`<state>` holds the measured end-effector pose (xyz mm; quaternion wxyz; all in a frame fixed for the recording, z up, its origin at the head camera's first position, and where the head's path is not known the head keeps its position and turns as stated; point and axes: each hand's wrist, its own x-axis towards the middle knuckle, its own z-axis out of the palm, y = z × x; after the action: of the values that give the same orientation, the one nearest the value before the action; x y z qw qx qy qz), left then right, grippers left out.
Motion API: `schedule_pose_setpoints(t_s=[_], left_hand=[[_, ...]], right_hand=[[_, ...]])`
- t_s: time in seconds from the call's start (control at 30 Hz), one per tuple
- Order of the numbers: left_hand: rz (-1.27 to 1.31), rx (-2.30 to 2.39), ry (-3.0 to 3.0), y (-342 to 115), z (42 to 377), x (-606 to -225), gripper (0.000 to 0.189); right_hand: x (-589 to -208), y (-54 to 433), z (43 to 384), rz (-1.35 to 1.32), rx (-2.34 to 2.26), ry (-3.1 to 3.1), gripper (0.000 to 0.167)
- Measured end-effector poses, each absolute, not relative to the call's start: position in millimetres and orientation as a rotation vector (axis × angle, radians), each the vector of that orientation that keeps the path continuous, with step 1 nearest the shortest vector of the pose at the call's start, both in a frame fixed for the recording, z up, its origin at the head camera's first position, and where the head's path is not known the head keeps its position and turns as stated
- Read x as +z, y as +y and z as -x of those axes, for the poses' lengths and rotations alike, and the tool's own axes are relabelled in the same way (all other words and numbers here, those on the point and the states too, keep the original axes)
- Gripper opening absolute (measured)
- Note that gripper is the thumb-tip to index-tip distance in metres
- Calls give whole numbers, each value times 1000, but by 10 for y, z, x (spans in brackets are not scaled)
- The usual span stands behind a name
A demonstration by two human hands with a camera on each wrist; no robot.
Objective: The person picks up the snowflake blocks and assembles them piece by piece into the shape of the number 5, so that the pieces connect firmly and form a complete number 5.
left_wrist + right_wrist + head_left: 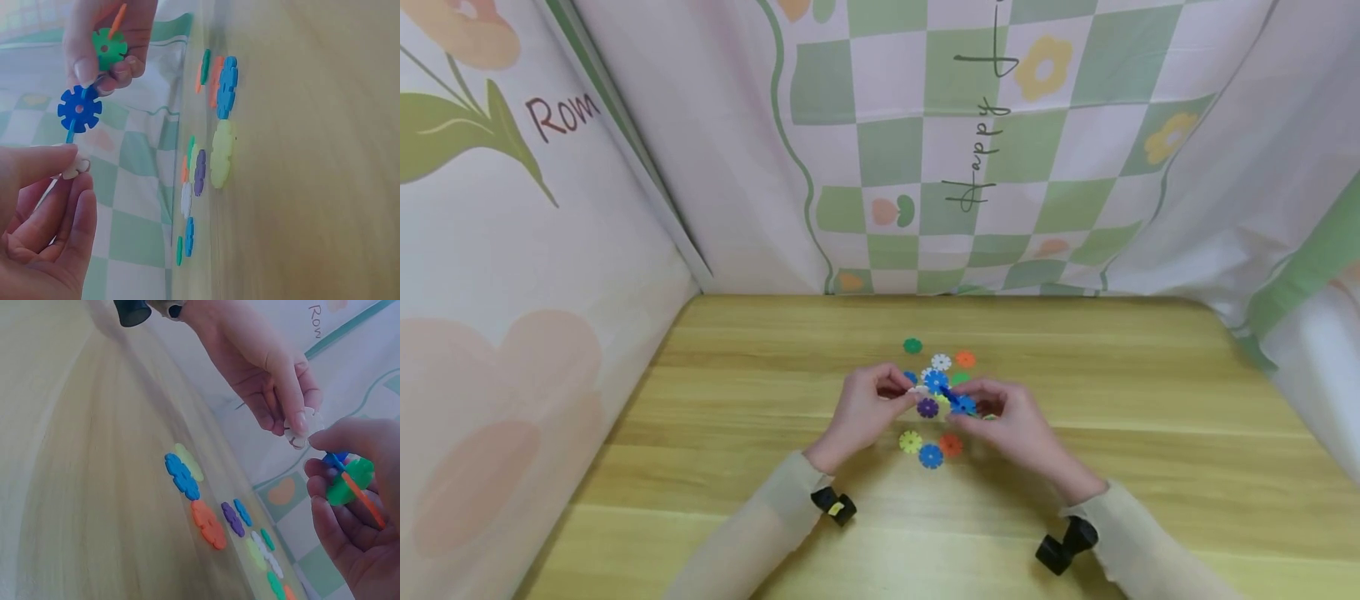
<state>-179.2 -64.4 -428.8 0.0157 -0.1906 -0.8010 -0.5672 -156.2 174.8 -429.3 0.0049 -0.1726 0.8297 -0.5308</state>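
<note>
My left hand [865, 407] pinches a white notched plastic disc [76, 167] between thumb and fingers. Opposite it, my right hand [1011, 421] grips a chain of slotted-together notched discs. A dark blue disc [79, 109] of that chain sticks out beyond the right fingertips. Inside the right hand's curled fingers lie a green disc [352, 482] and an orange disc [364, 499]. A light blue disc [936, 382] at the chain's end meets the white one, right at the left fingertips. Both hands are held above the table.
Loose discs lie on the wooden table [760, 367] around and below the hands. Nearest are a yellow disc [911, 442], a blue disc [931, 456] and an orange-red disc [951, 445]. A purple disc [927, 407] lies between the hands. Printed curtains [737, 167] hang behind.
</note>
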Motion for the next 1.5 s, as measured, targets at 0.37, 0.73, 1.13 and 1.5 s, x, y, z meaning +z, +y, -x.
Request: schedule_pose_setpoints(t_s=[0.37, 0.73, 1.13, 1.5], left_hand=[[583, -1753, -2474, -635, 1816, -4254, 10], [588, -1719, -2477, -618, 1808, -4232, 10], [686, -1682, -2521, -603, 1796, -4242, 7], [717, -1691, -2535, -591, 1782, -4211, 8]], right_hand=[[-4296, 1728, 1583, 481, -1777, 2460, 32], [-4237, 1691, 1571, 329, -1849, 2385, 33], [-4279, 1708, 1617, 312, -1848, 2319, 25], [-4226, 1716, 1634, 200, -1800, 2406, 30]])
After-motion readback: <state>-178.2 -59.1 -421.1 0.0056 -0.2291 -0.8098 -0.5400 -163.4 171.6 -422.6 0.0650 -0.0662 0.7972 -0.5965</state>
